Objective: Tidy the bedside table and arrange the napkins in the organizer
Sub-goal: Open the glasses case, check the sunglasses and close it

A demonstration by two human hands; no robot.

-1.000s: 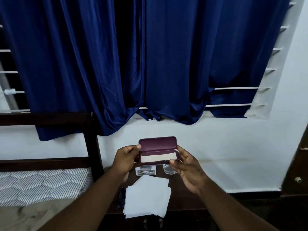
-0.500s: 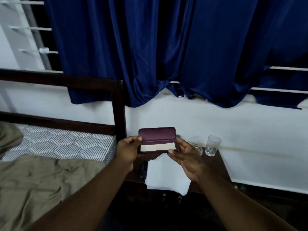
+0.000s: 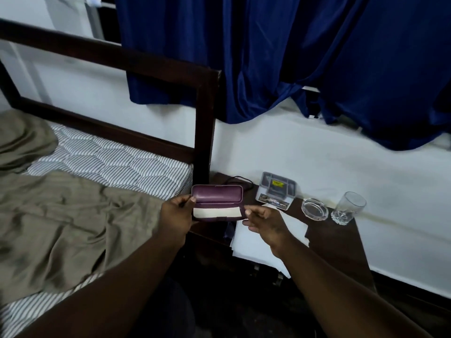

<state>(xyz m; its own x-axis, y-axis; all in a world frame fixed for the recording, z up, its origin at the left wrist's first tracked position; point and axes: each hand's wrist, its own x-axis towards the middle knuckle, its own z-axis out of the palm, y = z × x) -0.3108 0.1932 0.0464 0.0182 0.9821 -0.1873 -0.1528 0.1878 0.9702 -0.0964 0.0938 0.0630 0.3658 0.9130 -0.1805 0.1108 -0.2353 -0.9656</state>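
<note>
Both hands hold an open purple case (image 3: 217, 195) with a pale lining, just above the left end of the dark bedside table (image 3: 336, 242). My left hand (image 3: 177, 215) grips its left end, thumb on the lid's edge. My right hand (image 3: 266, 224) pinches the right end with thumb and fingertips. Under my right hand a loose stack of white napkins (image 3: 253, 247) lies on the table and hangs over its front edge. A small clear grey organizer (image 3: 277, 189) with compartments stands at the table's back, against the wall.
A glass ashtray (image 3: 314, 208) and a drinking glass (image 3: 349, 207) stand at the back right of the table. A black cable (image 3: 240, 178) lies behind the case. The dark bed frame post (image 3: 203, 123) and a bed with an olive blanket (image 3: 61, 223) are to the left. Blue curtains (image 3: 268, 57) hang above.
The view has swung down and left, bringing the bed and table top into sight. Both hands keep the open case; my right hand has slid from under it to its right end.
</note>
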